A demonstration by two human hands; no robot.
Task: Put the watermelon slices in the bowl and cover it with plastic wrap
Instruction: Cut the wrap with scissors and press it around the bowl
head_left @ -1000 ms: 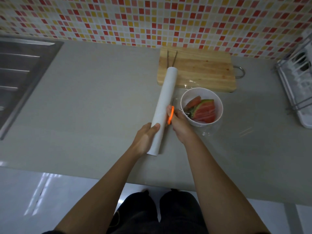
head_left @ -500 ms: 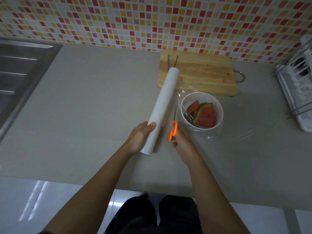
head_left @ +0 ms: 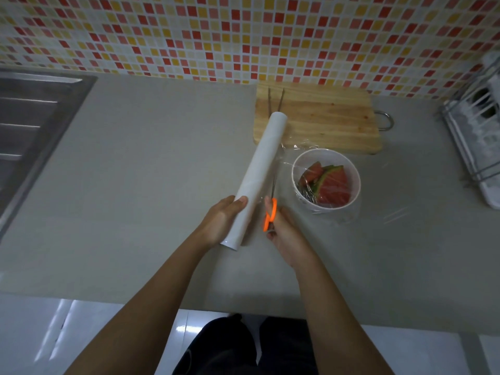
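The countertop (head_left: pixel 151 163) looks matt grey and smooth. The cutting board (head_left: pixel 322 117) is pale grained wood. Clear glossy plastic wrap (head_left: pixel 349 212) crinkles over the smooth white bowl (head_left: pixel 354 185). The scissors (head_left: pixel 270 216) have orange plastic handles and metal blades. The sink (head_left: pixel 29 125) is brushed metal.

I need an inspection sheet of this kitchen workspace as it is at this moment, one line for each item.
Surface: grey counter, dry as far as visible.
Job's things: white bowl holds watermelon slices; plastic wrap lies over the bowl and spreads onto the counter; the wrap roll lies diagonally beside the bowl, its far end over the cutting board.
Clutter: wooden cutting board with two thin sticks on it.
Grippers: left hand has its grip on the roll; right hand holds orange scissors, blades pointing along the roll.
Cables: nothing seen.
Surroundings: steel sink at left, dish rack at right, mosaic tile wall behind.
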